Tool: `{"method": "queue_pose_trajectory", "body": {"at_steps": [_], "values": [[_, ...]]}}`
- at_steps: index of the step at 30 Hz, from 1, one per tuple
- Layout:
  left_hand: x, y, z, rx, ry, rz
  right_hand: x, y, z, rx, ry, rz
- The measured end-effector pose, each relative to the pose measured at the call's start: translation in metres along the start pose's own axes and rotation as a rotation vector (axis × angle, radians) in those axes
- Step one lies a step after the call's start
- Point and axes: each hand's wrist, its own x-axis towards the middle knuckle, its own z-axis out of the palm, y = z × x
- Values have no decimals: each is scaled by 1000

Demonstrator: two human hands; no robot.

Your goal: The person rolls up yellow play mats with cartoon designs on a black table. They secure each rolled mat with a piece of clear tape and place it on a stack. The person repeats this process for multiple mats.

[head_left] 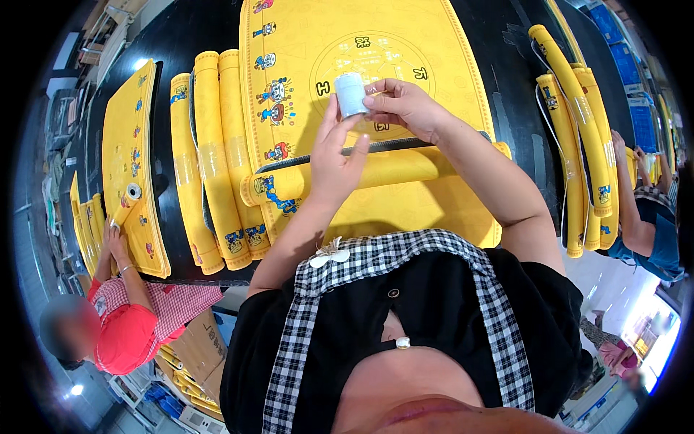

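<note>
A pale whitish roll of tape [350, 94] is held upright over the middle of a large yellow printed mat. My left hand [337, 155] cradles it from below and the left side, with the thumb held off to the right. Pinched at the roll's right edge are the fingertips of my right hand [405, 107]; whether they grip a loose tape end is too small to tell. Under my wrists, the near part of the yellow mat [441, 43] is rolled into a thick tube [390, 168] lying across my front.
Several rolled yellow mats [215, 152] lie left of mine, and more rolls [594, 137] are stacked at the right on the black table [517, 94]. At far left a co-worker in red [130, 333] handles another yellow mat [126, 145] with a tape roll [133, 192] on it.
</note>
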Motion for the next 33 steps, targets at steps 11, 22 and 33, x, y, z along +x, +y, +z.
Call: {"method": "queue_pose_trajectory", "body": {"at_steps": [11, 22, 33], "values": [[1, -11, 3, -762, -51, -486, 0, -1, -17, -225, -165, -157], [-90, 17, -56, -964, -825, -1026, -18, 24, 6, -978, -206, -59], [-30, 24, -32, 237, -152, 155, -12, 22, 8, -1214, -83, -98]]}}
